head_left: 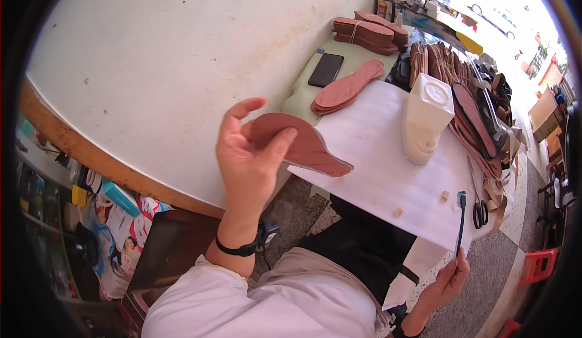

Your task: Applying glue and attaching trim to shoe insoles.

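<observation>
Raised nearest the lens, the left hand (pixel 248 156) pinches a reddish-brown insole (pixel 303 146) by its heel, thumb across it, fingers curled, while at five o'clock the right hand (pixel 447 282) grips a thin green brush (pixel 461 220) upright over the white-covered bench (pixel 376 168).

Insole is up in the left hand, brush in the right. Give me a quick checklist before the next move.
1. Left hand grip on the reddish-brown insole: thumb and fingers clamp its heel end: ok.
2. Right hand holds the thin teal brush, bristles up: ok.
3. Brush apart from insole: ok.
4. Glue on bristles: cannot tell.
5. White sheet bare near its front edge: ok.
6. Scissors and small wood bits lie close to the brush: not ok.
</observation>
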Tool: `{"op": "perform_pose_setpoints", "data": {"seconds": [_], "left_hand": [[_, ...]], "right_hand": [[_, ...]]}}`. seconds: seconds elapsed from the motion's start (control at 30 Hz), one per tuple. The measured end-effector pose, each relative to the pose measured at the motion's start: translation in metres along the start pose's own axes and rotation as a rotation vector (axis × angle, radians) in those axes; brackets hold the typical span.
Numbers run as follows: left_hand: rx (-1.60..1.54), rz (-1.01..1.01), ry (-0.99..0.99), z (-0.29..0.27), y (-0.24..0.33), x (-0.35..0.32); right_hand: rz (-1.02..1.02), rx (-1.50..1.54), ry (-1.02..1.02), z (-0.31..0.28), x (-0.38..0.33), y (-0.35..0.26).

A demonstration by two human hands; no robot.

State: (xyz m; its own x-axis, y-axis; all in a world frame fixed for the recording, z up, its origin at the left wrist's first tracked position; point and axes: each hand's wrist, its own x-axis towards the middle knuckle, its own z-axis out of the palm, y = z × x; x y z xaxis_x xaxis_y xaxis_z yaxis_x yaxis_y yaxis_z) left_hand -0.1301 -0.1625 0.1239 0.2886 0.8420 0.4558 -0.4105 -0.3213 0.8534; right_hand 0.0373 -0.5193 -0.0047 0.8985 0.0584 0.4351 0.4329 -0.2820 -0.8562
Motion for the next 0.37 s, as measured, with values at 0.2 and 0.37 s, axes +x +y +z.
{"op": "perform_pose_setpoints", "data": {"seconds": [0.2,0.37], "left_hand": [[0.041,-0.042,-0.043,0.020,-0.026,-0.003],[0.002,-0.046,0.061,0.029,-0.064,-0.018]], "right_hand": [[-0.050,-0.004,-0.015,-0.003,0.005,0.004],[-0.043,-0.022,-0.048,-0.001,0.003,0.003]]}}
